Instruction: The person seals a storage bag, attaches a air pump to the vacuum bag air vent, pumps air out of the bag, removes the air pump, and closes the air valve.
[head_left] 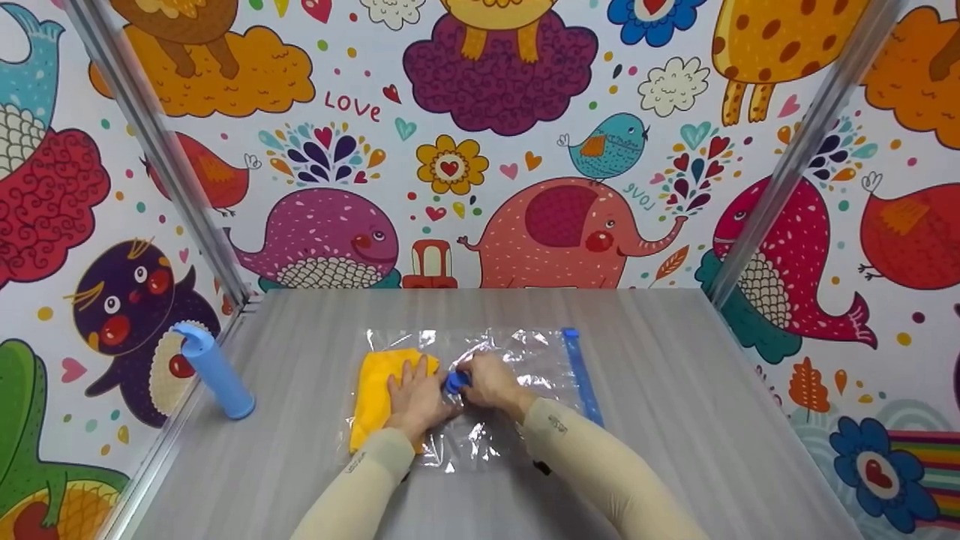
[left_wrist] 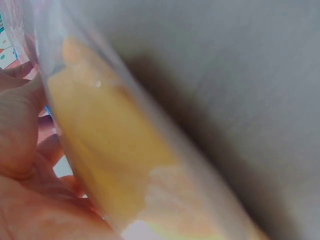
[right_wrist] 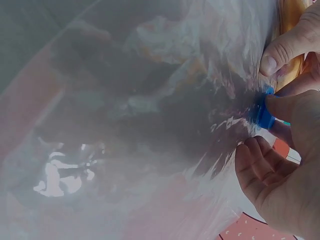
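Observation:
A clear plastic storage bag (head_left: 480, 442) lies flat on the table, with a blue zip strip (head_left: 582, 379) along its right edge. In its left part is a folded yellow cloth (head_left: 373, 397), seen through the film in the left wrist view too. My left hand (head_left: 417, 399) rests on the bag over the cloth, fingers extended, its thumb side close to the valve. With thumb and index finger, my right hand (head_left: 491, 381) pinches the round blue valve cap (right_wrist: 265, 111) near the bag's middle. Around the cap the film is wrinkled.
A light blue hand pump (head_left: 217, 375) stands at the table's left side, near the metal frame rail. The grey wood-grain table (head_left: 660, 360) is enclosed by walls printed with cartoon animals (head_left: 555, 240).

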